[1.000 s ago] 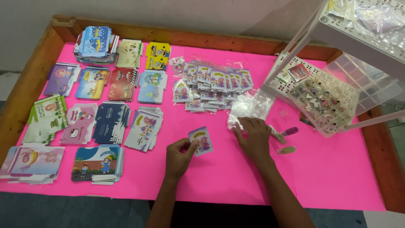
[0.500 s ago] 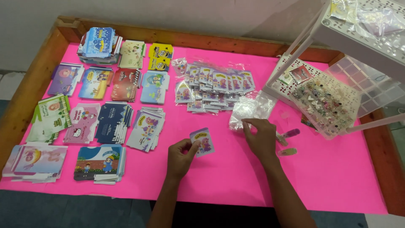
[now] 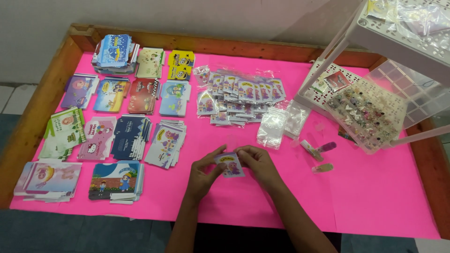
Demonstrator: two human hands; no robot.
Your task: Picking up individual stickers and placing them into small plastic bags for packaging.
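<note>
A small purple printed card [image 3: 230, 165] is held between both hands over the pink table cover [image 3: 375, 197]. My left hand [image 3: 205, 171] pinches its left edge. My right hand [image 3: 257, 160] grips its right and top edge, and a thin clear sleeve seems to sit against the card there. Just beyond my right hand lies a small heap of empty clear plastic bags [image 3: 280, 123]. Farther back lies a spread of bagged purple cards [image 3: 241, 97].
Stacks of printed cards in several designs [image 3: 123, 112] cover the left half. A clear compartment box of small trinkets [image 3: 370, 112] leans at the right beside a white perforated rack [image 3: 398, 33]. Small hair clips [image 3: 318, 152] lie right of my hands. A wooden rim [image 3: 42, 107] frames the table.
My right hand has come back from the heap of clear bags to the card. Both hands now hold the card, which the left hand alone held before.
</note>
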